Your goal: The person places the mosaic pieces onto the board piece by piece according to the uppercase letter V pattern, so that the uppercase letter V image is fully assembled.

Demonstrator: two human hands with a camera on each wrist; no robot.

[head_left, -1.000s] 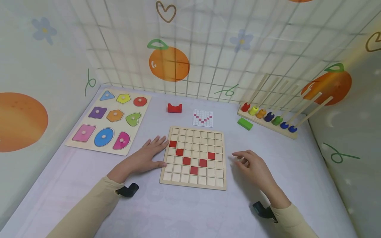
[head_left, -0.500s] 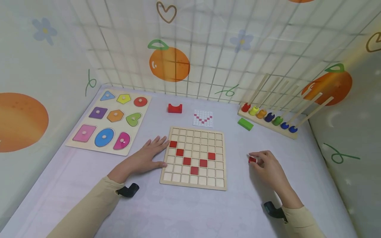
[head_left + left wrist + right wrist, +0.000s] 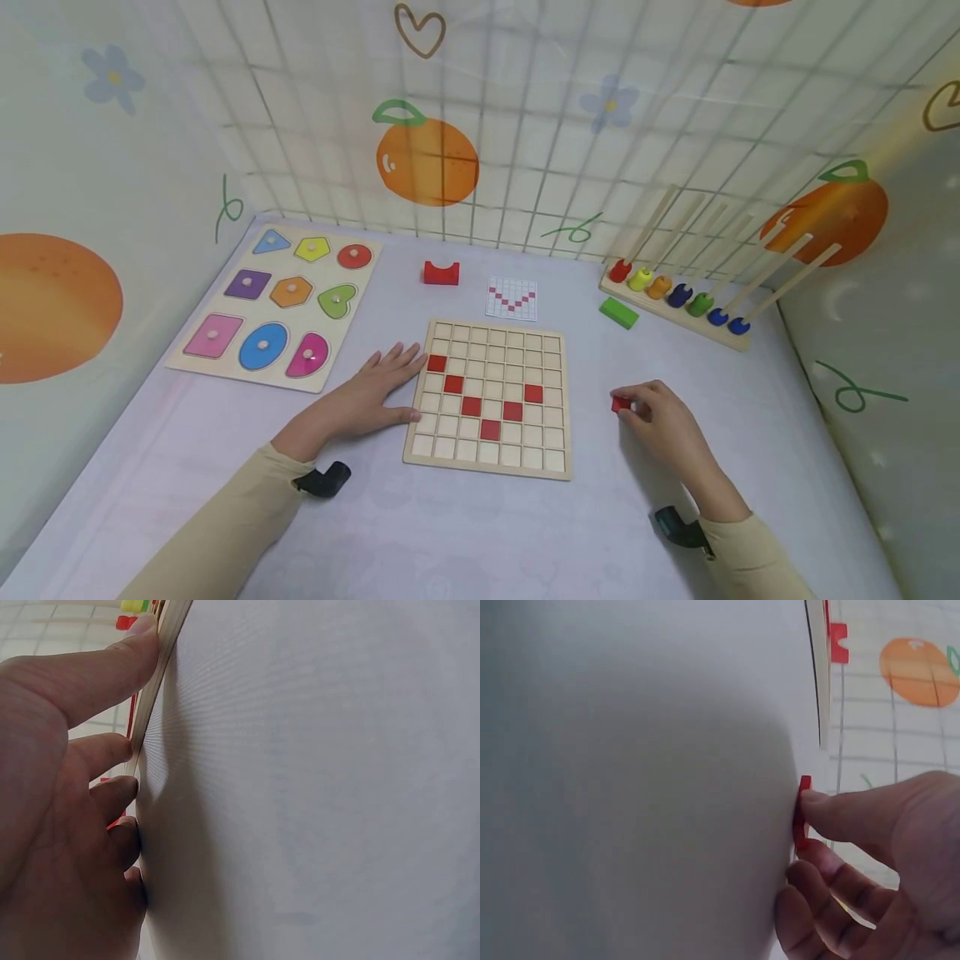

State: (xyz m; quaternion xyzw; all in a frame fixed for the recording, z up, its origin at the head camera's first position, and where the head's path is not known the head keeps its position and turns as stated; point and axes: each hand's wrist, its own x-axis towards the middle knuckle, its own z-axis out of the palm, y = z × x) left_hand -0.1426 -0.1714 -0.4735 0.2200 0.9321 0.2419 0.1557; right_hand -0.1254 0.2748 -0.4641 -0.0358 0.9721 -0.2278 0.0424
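A square wooden board (image 3: 540, 350) with a grid of pale cells lies in the middle of the table, several red tiles (image 3: 490, 430) forming a lopsided V in it. At its left edge rests my left hand (image 3: 363, 400), fingers spread and the thumb tip over the rim; the left wrist view shows the thumb along the board's side (image 3: 161, 671). To the right of the board, apart from it, my right hand (image 3: 667, 429) pinches a small red tile (image 3: 620, 404) between thumb and fingers. In the right wrist view that tile (image 3: 803, 814) is tilted on edge, close to the tabletop.
Behind the board lies a pattern card (image 3: 512, 298) with a V of red squares. A red notched block (image 3: 441, 273) and a green block (image 3: 618, 313) flank it. A shape puzzle (image 3: 300, 271) lies left; a peg rack (image 3: 675, 310) with coloured beads stands back right.
My right hand has gone from beside the board's right edge, no tile showing, further right, where it took up a red tile, then slightly back left. The left hand stays put.
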